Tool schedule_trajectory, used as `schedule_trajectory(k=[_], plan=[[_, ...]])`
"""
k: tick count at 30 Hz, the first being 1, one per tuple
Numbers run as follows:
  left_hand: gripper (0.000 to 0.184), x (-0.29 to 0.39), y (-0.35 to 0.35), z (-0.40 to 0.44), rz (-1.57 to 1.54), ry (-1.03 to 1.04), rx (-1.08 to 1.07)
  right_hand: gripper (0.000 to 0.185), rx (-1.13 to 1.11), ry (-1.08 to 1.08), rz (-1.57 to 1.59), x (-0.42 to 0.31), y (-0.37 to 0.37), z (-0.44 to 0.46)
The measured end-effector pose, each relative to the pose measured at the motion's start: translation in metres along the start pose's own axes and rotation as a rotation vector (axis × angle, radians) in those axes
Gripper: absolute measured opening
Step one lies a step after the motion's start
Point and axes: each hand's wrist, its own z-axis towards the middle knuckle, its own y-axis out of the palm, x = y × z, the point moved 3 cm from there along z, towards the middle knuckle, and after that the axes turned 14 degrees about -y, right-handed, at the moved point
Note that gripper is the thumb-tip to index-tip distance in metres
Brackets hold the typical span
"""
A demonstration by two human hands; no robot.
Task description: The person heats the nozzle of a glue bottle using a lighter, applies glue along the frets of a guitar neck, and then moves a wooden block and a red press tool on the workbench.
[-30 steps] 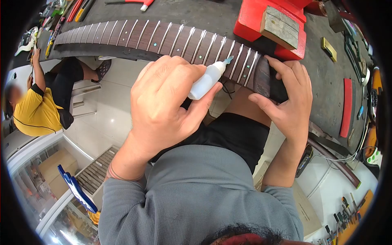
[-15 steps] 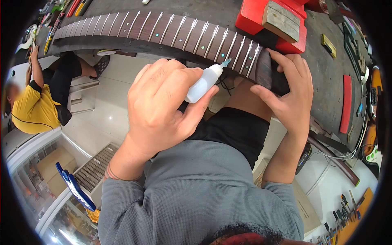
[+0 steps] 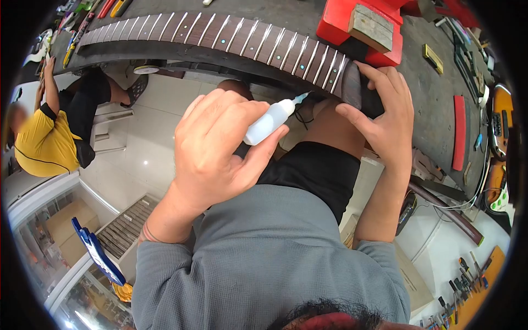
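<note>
A white translucent squeeze bottle [image 3: 269,122] is pinched between the thumb and fingers of my left hand [image 3: 212,148]. Its bluish tip points up and right, just off the near edge of a long dark fretboard [image 3: 236,39] with silvery frets and small round inlays. My right hand [image 3: 385,113] spans the dark wooden right end [image 3: 352,87] of this neck, thumb at the near edge and index finger at the far edge. The other fingers of that hand are curled.
Behind the right end stands a red block [image 3: 336,25] with a wooden block [image 3: 372,27] against it. A red strip [image 3: 458,132] and a brass-coloured piece [image 3: 433,59] lie on the dark bench [image 3: 423,99]. Another person in yellow [image 3: 47,146] sits at the far left.
My left hand has drawn the bottle tip back from over the frets to just off the near edge. My right hand stays at the neck's end. The view has shifted slightly.
</note>
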Motion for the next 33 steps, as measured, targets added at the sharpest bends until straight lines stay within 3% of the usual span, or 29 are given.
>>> schedule_trajectory(k=[5, 8, 13, 16, 17, 21, 22, 24, 33], plan=[[0.034, -0.005, -0.010, -0.013, -0.140, -0.077, 0.044, 0.075, -0.024, 0.018, -0.010, -0.004, -0.003, 0.002], [0.031, -0.014, -0.007, -0.028, -0.335, -0.255, -0.022, 0.075, -0.032, 0.029, -0.017, -0.006, -0.004, 0.002], [0.030, -0.029, 0.014, -0.066, -0.741, -0.639, -0.308, 0.073, -0.032, 0.023, -0.031, -0.011, -0.004, 0.002], [0.031, -0.032, 0.008, -0.065, -0.591, -0.500, -0.269, 0.071, -0.036, 0.036, -0.037, -0.012, -0.004, 0.000], [0.028, -0.034, 0.008, -0.060, -0.577, -0.454, -0.159, 0.071, -0.042, 0.038, -0.039, -0.012, -0.004, 0.000], [0.030, -0.043, 0.006, -0.037, -0.573, -0.446, -0.069, 0.071, -0.029, 0.023, -0.057, -0.015, -0.003, 0.001], [0.029, -0.041, 0.010, -0.025, -0.617, -0.394, 0.070, 0.071, -0.027, 0.019, -0.059, -0.015, -0.003, 0.001], [0.029, -0.042, 0.007, -0.003, -0.358, -0.169, 0.135, 0.071, -0.029, 0.021, -0.059, -0.014, -0.002, 0.000], [0.031, -0.047, 0.031, 0.036, -0.222, -0.053, 0.152, 0.075, -0.025, 0.022, -0.063, -0.010, -0.001, 0.004]])
